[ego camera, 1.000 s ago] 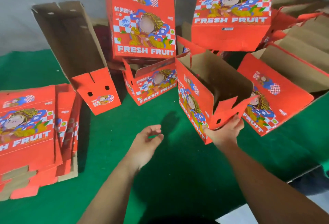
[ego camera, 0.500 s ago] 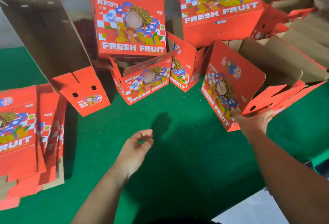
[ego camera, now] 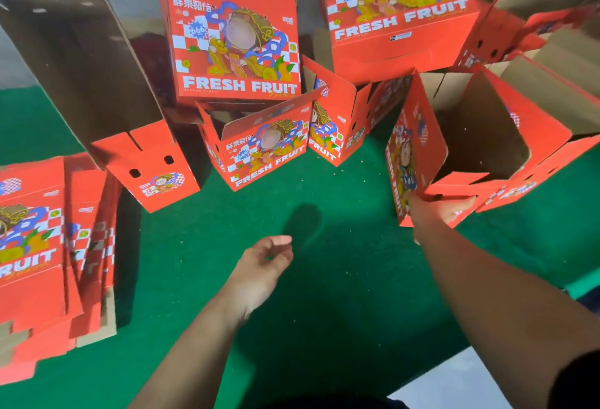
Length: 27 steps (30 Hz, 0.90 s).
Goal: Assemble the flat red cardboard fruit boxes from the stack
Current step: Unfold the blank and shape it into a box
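- My right hand [ego camera: 435, 210] has its grip on the near bottom corner of an opened box [ego camera: 480, 148] at the right of the frame, fingers spread along a red flap by the corner, thumb hidden behind the printed panel.
- That box lies on its side on the green table [ego camera: 324, 278], its brown inside facing me and its printed "FRESH FRUIT" panel standing edge-on toward the left.
- My left hand [ego camera: 263, 270] hangs over the table in the lower middle of the frame, its grip released: fingers loosely curled, holding nothing, touching nothing.
- Between the two hands the table shows a dark shadow and small specks.
- The stack of flat boxes [ego camera: 42, 246] lies at the left edge of the frame, printed sides up, the sheets fanned a little so brown edges show at the bottom.
- Just above that stack, a long unfolded box [ego camera: 81, 77] leans up toward the upper left, brown inside showing, its red end with two holes resting on the table.
- At the upper middle a tall printed box [ego camera: 233, 35] stands over a small open box [ego camera: 266, 148], which sits just beside another small box [ego camera: 337, 122].
- A further printed box [ego camera: 396, 12] sits in the upper right, with more opened ones crowded behind it, blurred.
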{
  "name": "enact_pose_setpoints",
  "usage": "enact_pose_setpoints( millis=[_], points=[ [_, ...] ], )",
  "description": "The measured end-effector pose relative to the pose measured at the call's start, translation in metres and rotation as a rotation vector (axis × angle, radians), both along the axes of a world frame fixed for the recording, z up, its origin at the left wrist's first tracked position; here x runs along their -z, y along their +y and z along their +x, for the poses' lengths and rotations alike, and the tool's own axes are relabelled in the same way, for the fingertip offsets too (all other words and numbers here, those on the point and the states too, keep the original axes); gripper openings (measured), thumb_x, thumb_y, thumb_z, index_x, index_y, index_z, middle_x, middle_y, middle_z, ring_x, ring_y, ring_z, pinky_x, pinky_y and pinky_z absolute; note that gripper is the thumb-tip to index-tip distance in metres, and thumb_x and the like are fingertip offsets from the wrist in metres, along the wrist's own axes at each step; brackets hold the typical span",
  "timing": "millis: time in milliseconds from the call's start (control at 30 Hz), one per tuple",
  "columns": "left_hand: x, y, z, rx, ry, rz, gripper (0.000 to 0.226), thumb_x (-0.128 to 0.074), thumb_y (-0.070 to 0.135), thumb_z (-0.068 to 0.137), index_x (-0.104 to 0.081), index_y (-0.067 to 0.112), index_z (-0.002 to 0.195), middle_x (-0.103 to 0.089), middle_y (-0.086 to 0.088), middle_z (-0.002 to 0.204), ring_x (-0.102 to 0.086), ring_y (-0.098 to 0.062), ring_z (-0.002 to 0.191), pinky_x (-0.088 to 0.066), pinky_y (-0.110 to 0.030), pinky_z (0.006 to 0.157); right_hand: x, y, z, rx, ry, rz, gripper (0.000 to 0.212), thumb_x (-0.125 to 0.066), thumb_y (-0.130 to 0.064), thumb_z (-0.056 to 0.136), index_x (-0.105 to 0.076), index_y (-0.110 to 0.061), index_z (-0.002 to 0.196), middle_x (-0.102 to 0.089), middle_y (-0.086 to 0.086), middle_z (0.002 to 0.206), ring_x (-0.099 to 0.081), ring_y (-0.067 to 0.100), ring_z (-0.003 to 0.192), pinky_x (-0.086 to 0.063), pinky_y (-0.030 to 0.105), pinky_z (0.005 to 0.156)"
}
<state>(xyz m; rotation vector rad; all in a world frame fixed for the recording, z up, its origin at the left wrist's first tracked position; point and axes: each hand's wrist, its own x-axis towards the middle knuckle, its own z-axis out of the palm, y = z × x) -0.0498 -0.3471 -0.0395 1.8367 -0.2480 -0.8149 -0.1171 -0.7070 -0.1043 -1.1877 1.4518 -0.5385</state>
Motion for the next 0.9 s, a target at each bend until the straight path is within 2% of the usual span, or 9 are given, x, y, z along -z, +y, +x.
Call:
enact_pose_setpoints(
  millis=[67, 133, 267, 400, 567, 667, 733, 833, 900],
  points=[
    [0.001, 0.001, -0.002, -0.021, 0.02, -0.023, 0.024, -0.061, 0.019, 0.104, -0.065, 0.021, 0.128, -0.07, 0.007, 0.118, -0.062, 0.0, 0.097, -0.042, -0.021, 0.094, -0.004, -0.006, -0.015, 0.02, -0.041, -0.024, 0.065, -0.081, -0.039, 0.089, -0.045, -0.021, 0.14, -0.062, -0.006, 0.122, -0.052, 0.022, 0.121, -0.034, 0.04, 0.119],
    [0.005, 0.001, -0.003, -0.045, 0.05, -0.04, 0.023, -0.06, 0.017, 0.105, -0.064, 0.019, 0.127, -0.068, 0.005, 0.111, -0.06, -0.001, 0.088, -0.041, -0.022, 0.09, -0.01, -0.005, -0.027, 0.039, -0.023, -0.05, 0.081, -0.083, -0.045, 0.086, -0.037, -0.02, 0.149, -0.057, -0.008, 0.11, -0.051, 0.023, 0.112, -0.038, 0.043, 0.114],
    [0.014, -0.006, -0.01, -0.049, 0.078, -0.034, 0.02, -0.06, 0.015, 0.104, -0.066, 0.019, 0.123, -0.068, 0.004, 0.106, -0.06, -0.005, 0.088, -0.041, -0.022, 0.083, -0.012, 0.022, -0.025, -0.097, 0.091, 0.09, 0.065, -0.07, -0.049, 0.094, -0.048, -0.012, 0.143, -0.054, 0.005, 0.119, -0.056, 0.026, 0.102, -0.048, 0.036, 0.092],
    [0.015, -0.015, -0.012, -0.072, 0.082, -0.061, 0.014, -0.062, 0.02, 0.104, -0.067, 0.023, 0.116, -0.071, 0.006, 0.11, -0.064, -0.012, 0.104, -0.048, -0.028, 0.098, -0.013, 0.111, 0.002, -0.004, 0.19, 0.051, 0.081, -0.067, -0.032, 0.093, -0.015, -0.024, 0.155, -0.03, 0.009, 0.147, -0.044, 0.033, 0.1, -0.046, 0.05, 0.1],
    [0.017, -0.002, -0.009, -0.41, 0.017, -0.185, 0.018, -0.057, 0.013, 0.105, -0.065, 0.015, 0.12, -0.07, -0.006, 0.123, -0.064, -0.021, 0.114, -0.045, -0.042, 0.113, -0.021, 0.265, 0.049, -0.567, -0.007, -0.003, 0.069, -0.059, -0.019, 0.097, -0.019, -0.025, 0.153, -0.029, 0.012, 0.15, -0.047, 0.023, 0.105, -0.036, 0.028, 0.092],
    [0.014, 0.039, -0.002, -0.698, 0.051, -0.26, 0.015, -0.056, 0.013, 0.103, -0.067, 0.02, 0.111, -0.072, -0.002, 0.116, -0.066, -0.016, 0.104, -0.052, -0.028, 0.092, -0.04, 0.324, 0.075, -0.875, -0.093, 0.005, 0.066, -0.047, -0.004, 0.096, -0.021, -0.025, 0.153, -0.042, 0.017, 0.149, -0.055, 0.026, 0.117, -0.044, 0.033, 0.101],
    [0.011, 0.072, 0.006, -0.817, 0.034, -0.304, 0.015, -0.056, 0.013, 0.103, -0.068, 0.021, 0.107, -0.072, 0.003, 0.106, -0.065, -0.012, 0.097, -0.051, -0.023, 0.084, -0.051, 0.356, 0.087, -0.989, -0.088, 0.014, 0.065, -0.046, -0.004, 0.097, -0.021, -0.028, 0.152, -0.052, 0.017, 0.142, -0.059, 0.027, 0.113, -0.046, 0.035, 0.093],
    [0.007, 0.119, 0.02, -0.904, -0.002, -0.349, 0.013, -0.055, 0.012, 0.105, -0.066, 0.016, 0.111, -0.069, -0.005, 0.104, -0.065, -0.015, 0.093, -0.052, -0.033, 0.09, -0.055, 0.399, 0.102, -1.087, -0.103, 0.043, 0.06, -0.049, -0.012, 0.1, -0.02, -0.027, 0.15, -0.058, 0.019, 0.136, -0.06, 0.025, 0.106, -0.044, 0.032, 0.086],
    [0.005, 0.149, 0.028, -0.958, -0.027, -0.337, 0.017, -0.052, 0.008, 0.105, -0.064, 0.014, 0.115, -0.067, -0.009, 0.103, -0.063, -0.019, 0.091, -0.053, -0.034, 0.084, -0.056, 0.428, 0.111, -1.145, -0.108, 0.111, 0.053, -0.049, -0.017, 0.102, -0.024, -0.027, 0.147, -0.059, 0.019, 0.133, -0.062, 0.027, 0.109, -0.052, 0.043, 0.097]
  ],
)
